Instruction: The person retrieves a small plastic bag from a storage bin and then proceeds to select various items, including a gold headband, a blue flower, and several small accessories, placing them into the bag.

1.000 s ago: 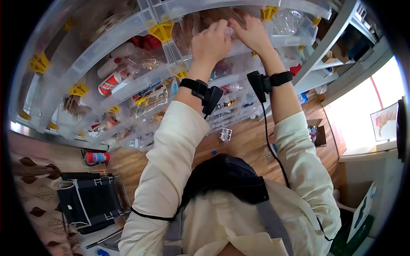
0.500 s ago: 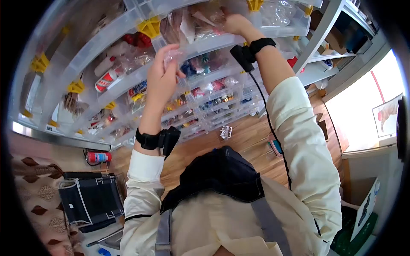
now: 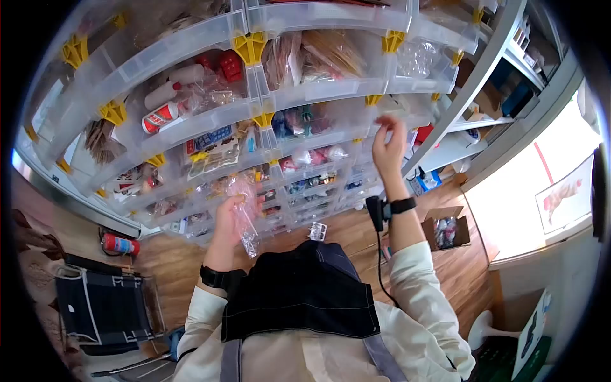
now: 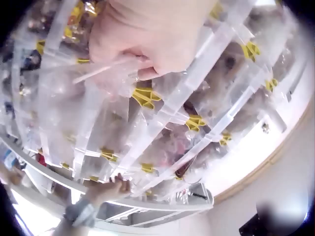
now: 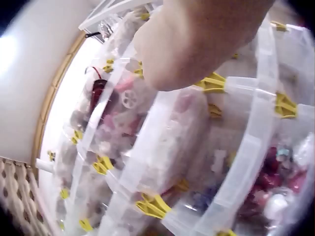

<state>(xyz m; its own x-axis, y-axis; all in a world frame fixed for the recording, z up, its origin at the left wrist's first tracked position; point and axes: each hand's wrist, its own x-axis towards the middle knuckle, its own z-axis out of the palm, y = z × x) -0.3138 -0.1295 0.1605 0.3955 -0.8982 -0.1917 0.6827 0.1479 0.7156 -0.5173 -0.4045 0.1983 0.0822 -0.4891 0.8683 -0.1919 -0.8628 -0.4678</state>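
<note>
Bag (image 3: 243,202) of thin, pinkish see-through plastic, crumpled, and the left hand (image 3: 226,219) has it, fingers and thumb curled in on the film! It hangs in front of the bin rack (image 3: 318,18), left of the rack's middle, its loose end drooping below the hand. Over to the right hand (image 3: 389,151): raised before the right part of the bin rack, fingers loosely bent and parted, nothing seen in its grip (whether it brushes a bin, I cannot tell). High in the bin rack sits a packet of thin sticks (image 3: 334,54); to its left, a bottle with a red label (image 3: 160,118) lies tilted. Yellow clips (image 3: 250,48) dot the rack's bins. On the floor below the bin rack, to the right, stands an open carton (image 3: 447,232) of wrapped bits.
</note>
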